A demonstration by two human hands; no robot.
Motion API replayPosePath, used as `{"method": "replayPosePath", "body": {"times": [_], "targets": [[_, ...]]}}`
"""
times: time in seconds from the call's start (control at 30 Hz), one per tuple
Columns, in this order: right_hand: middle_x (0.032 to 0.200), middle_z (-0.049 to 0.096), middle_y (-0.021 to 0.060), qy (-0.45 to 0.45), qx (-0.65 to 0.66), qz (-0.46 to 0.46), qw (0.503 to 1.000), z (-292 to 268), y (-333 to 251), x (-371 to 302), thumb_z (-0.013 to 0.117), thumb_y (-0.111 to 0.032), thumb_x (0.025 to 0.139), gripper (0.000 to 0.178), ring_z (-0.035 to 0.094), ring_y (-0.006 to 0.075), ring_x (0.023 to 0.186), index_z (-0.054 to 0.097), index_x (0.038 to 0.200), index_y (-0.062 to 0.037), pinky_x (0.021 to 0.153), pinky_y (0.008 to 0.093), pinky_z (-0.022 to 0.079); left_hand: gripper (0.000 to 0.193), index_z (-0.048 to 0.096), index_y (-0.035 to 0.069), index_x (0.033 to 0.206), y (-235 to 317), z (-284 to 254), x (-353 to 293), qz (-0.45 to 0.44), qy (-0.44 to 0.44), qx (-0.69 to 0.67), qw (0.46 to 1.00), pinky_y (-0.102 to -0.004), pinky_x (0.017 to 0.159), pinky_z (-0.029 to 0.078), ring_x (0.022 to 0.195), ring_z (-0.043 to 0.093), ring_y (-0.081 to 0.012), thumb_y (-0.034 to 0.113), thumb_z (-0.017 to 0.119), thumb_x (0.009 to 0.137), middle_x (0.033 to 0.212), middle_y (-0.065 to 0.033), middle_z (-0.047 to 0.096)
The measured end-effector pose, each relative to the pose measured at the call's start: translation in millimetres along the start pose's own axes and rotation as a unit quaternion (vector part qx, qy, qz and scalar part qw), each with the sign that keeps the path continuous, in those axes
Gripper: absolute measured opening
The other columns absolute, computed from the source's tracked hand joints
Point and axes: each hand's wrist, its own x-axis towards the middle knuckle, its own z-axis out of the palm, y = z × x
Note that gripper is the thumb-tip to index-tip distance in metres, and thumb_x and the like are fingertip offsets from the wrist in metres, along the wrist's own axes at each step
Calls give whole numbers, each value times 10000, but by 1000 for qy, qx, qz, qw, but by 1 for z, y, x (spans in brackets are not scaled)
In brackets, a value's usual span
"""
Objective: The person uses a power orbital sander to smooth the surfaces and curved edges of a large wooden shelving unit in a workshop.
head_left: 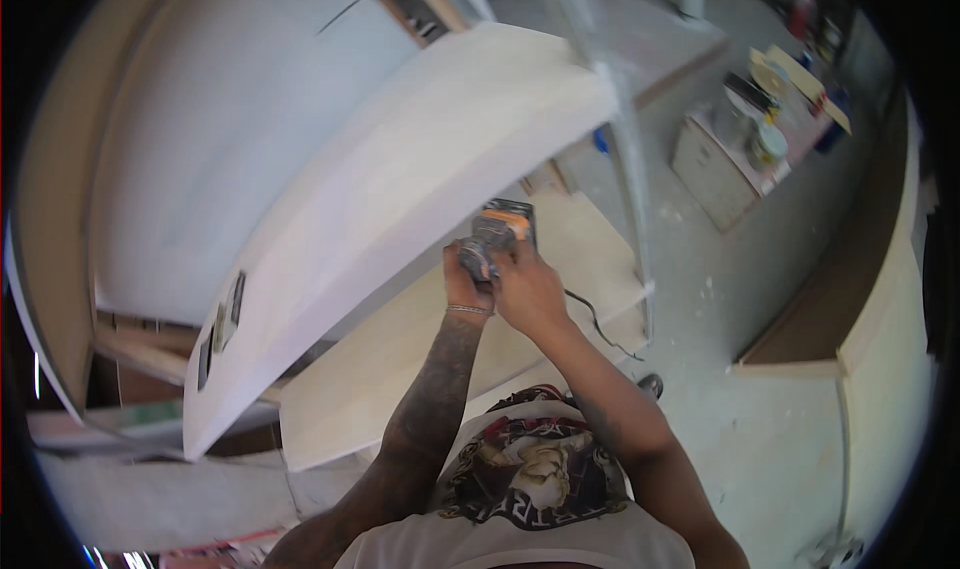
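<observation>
Both my hands are closed round an orange and black power sander (505,224) near the middle of the view. My left hand (466,281) wraps its rear body on the left, and my right hand (530,287) grips it from the right. A black cord (595,319) trails down from it to the right. The sander is by the front edge of a pale curved upper panel (400,139), over a lower cream board (420,344). Whether its pad touches either surface I cannot tell.
Beyond the curved panel rises a large whitish backing sheet (230,149). To the right, a pale upright post (632,209) stands by the boards. Farther right are a low box (715,174) loaded with tubs and tools, and a brown curved panel (830,289). Small dark pieces (232,304) lie on the upper panel.
</observation>
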Motion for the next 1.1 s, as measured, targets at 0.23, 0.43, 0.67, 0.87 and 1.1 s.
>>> {"method": "replayPosePath", "body": {"times": [0.23,0.43,0.67,0.87,1.1], "targets": [[1030,580,220,-59,-2,34,998,-3,13,-8,653,-167,819,401,657,393,862,564,1186,-31,730,480,539,481,505,13,1188,-2,17,0,21,74,84,993,-396,822,569,963,661,-258,328,681,870,1093,-127,633],[1059,584,234,-66,80,140,985,18,22,-19,692,-188,811,701,653,431,871,346,1407,-58,755,500,531,628,452,-25,1226,-8,53,-13,154,188,308,920,-360,714,567,969,628,-264,235,799,773,1111,-154,567],[1202,543,269,7,117,170,978,35,22,-12,737,-208,782,867,598,433,1061,228,1451,4,830,505,513,668,548,15,1184,-13,67,-10,255,162,609,733,-423,935,470,1105,537,-342,327,851,677,1233,-231,471],[1490,245,297,165,372,24,913,106,44,-6,804,-356,750,1001,299,382,1387,194,1440,36,1147,399,279,600,527,-29,1244,-14,31,1,298,45,612,731,-413,956,475,1137,539,-290,283,779,797,1214,-193,563],[1277,467,320,10,297,218,930,-16,44,-13,716,-179,781,779,635,481,936,263,1378,33,790,487,528,501,632,-17,1165,-28,105,-22,189,45,553,810,-419,886,550,1035,625,-304,376,702,862,1235,-193,591]]}}
